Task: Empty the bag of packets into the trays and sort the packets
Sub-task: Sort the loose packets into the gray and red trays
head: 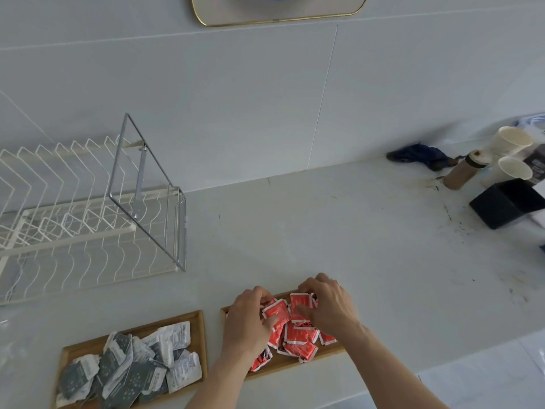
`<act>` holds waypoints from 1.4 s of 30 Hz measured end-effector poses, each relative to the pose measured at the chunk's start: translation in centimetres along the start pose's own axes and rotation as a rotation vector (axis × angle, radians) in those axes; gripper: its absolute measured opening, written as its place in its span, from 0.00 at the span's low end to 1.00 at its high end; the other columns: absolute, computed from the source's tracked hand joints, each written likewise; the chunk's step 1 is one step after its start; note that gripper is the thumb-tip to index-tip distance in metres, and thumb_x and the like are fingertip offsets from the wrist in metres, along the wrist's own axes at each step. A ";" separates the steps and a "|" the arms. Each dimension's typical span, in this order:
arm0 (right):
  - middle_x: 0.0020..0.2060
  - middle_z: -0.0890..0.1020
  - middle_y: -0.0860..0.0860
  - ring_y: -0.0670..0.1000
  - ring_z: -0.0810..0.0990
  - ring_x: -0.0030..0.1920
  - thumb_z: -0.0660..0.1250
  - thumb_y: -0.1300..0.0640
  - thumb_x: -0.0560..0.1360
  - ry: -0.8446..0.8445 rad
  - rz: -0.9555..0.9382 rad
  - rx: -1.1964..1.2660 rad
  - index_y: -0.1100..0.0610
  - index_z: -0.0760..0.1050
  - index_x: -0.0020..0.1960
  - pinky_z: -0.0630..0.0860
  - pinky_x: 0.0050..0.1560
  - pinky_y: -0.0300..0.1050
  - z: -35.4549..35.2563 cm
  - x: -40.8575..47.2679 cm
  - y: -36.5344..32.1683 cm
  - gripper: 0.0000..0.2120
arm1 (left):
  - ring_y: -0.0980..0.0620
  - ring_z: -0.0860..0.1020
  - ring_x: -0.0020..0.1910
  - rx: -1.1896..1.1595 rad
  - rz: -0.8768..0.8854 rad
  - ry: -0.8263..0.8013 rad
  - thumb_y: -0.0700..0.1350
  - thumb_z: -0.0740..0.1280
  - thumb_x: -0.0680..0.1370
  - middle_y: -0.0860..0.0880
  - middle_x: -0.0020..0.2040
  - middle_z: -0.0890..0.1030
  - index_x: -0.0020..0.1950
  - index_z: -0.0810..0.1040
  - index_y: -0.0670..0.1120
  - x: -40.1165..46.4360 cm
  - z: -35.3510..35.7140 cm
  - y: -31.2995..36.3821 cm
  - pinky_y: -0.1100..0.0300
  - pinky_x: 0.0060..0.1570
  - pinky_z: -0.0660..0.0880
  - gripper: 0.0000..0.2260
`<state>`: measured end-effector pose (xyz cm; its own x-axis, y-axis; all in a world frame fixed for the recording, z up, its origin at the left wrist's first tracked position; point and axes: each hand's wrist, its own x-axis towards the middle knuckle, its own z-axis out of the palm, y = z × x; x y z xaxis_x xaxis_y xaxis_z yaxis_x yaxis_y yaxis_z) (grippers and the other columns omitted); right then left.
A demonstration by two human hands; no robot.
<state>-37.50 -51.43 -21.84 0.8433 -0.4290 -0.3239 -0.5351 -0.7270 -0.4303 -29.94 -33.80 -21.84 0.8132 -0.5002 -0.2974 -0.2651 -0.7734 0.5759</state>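
While both of your hands work over the right-hand tray, this is how the counter lies:

Left hand: your left hand [247, 323] rests palm-down on the left half of the red pile; the fingers are curled, with the thumb and fingertips closed on a red packet [277, 313] that lies tilted on top of the heap.

Right hand: your right hand [327, 305] lies over the far right part of the same pile; the fingers are bent and slightly spread, the thumb pressed onto another red packet [300, 302]; whether it is truly pinched or only held down I cannot tell.

Red packets: the red packets [299, 340] are heaped loosely in the right wooden tray [283, 368], overlapping at all angles; some are hidden under your hands.

Grey packets: the grey and white packets [132, 367] fill the left wooden tray [66, 354], also in a loose overlapping heap; no hand touches them.

Trays: the two stand side by side at the counter's [339, 225] near edge, just apart, both slightly skewed to that edge.

Dish rack: a white wire dish rack [85, 219] stands at the counter's far left, against the wall.

Far right corner: paper cups [514, 140], a brown bottle [463, 172], a dark blue cloth [418, 156] and a black box [507, 202] cluster there, well apart from the trays.
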 end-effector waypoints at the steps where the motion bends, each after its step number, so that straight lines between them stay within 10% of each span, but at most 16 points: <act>1: 0.57 0.78 0.45 0.51 0.76 0.58 0.72 0.42 0.73 0.008 -0.008 -0.003 0.45 0.77 0.63 0.76 0.56 0.48 0.1 0.0 0.1 0.20 | 0.57 0.76 0.60 0.042 0.026 0.002 0.56 0.74 0.73 0.58 0.58 0.78 0.60 0.73 0.58 -0.1 0.0 0.1 0.61 0.60 0.77 0.18; 20: 0.53 0.77 0.45 0.49 0.73 0.55 0.69 0.35 0.71 -0.050 -0.229 -0.153 0.45 0.80 0.60 0.73 0.50 0.45 0.2 -0.7 0.1 0.23 | 0.54 0.71 0.67 0.347 0.210 -0.051 0.57 0.68 0.78 0.58 0.67 0.76 0.68 0.73 0.58 -0.5 0.3 0.6 0.57 0.71 0.65 0.19; 29: 0.43 0.82 0.43 0.43 0.77 0.41 0.68 0.46 0.78 0.038 -0.082 0.156 0.52 0.85 0.50 0.69 0.37 0.32 -0.7 0.0 -0.5 0.11 | 0.59 0.81 0.51 0.087 0.027 0.112 0.54 0.61 0.82 0.58 0.54 0.84 0.59 0.78 0.55 0.1 -0.9 0.2 0.62 0.53 0.79 0.09; 37: 0.44 0.85 0.47 0.46 0.83 0.43 0.66 0.55 0.81 0.133 0.187 0.385 0.50 0.82 0.53 0.83 0.47 0.50 -0.4 0.4 0.4 0.06 | 0.61 0.79 0.39 -0.117 -0.112 0.029 0.51 0.64 0.82 0.53 0.55 0.85 0.59 0.73 0.55 0.5 -0.5 -0.1 0.70 0.37 0.77 0.06; 42: 0.52 0.84 0.50 0.52 0.82 0.49 0.67 0.53 0.79 0.153 0.237 0.168 0.51 0.79 0.60 0.81 0.47 0.47 -0.2 -0.1 1.3 0.11 | 0.57 0.80 0.52 0.086 -0.065 0.031 0.55 0.68 0.78 0.58 0.55 0.82 0.57 0.74 0.57 0.0 0.0 -0.1 0.65 0.49 0.77 0.10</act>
<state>-38.28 -52.45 -22.24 0.6850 -0.6607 -0.3071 -0.7078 -0.5037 -0.4952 -29.94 -33.74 -21.90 0.8454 -0.4370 -0.3071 -0.2542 -0.8349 0.4881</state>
